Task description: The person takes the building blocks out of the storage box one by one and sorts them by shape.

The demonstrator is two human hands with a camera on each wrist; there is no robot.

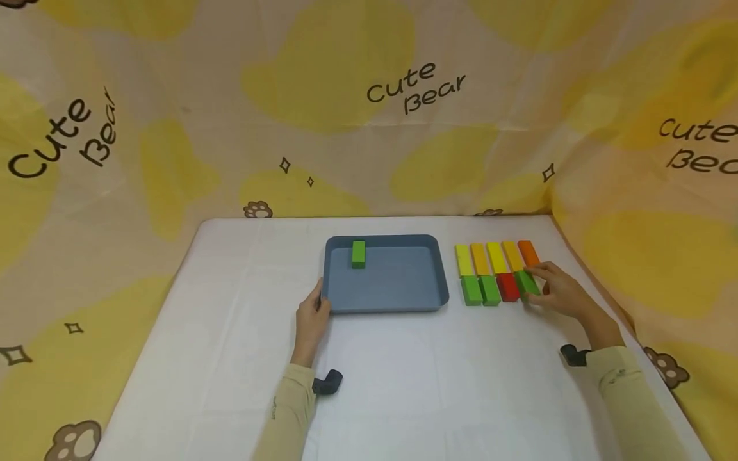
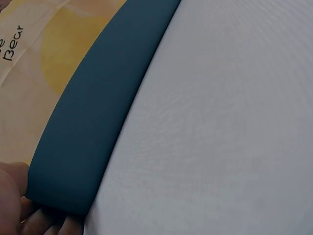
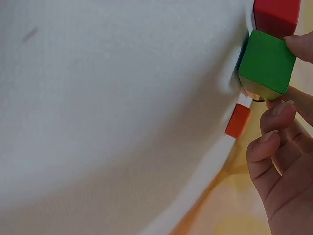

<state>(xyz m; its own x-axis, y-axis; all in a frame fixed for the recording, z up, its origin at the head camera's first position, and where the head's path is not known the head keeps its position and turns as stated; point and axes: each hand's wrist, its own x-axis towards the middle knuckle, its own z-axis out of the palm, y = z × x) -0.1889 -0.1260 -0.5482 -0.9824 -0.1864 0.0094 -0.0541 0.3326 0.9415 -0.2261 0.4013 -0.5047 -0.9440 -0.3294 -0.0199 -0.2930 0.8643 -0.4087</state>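
Note:
A blue-grey tray lies on the white table, with one green block standing near its back left corner. My left hand grips the tray's front left corner; in the left wrist view its thumb is at the rim and fingers reach under the tray wall. To the right of the tray, my right hand pinches a green block at the right end of the front row. Beside that block is a red block, then two more green blocks to the left.
Behind the front row stands a row of several yellow and orange blocks, ending in a deeper orange block at the right. Printed yellow cloth rises at the table's back and sides. White tabletop lies in front of the tray.

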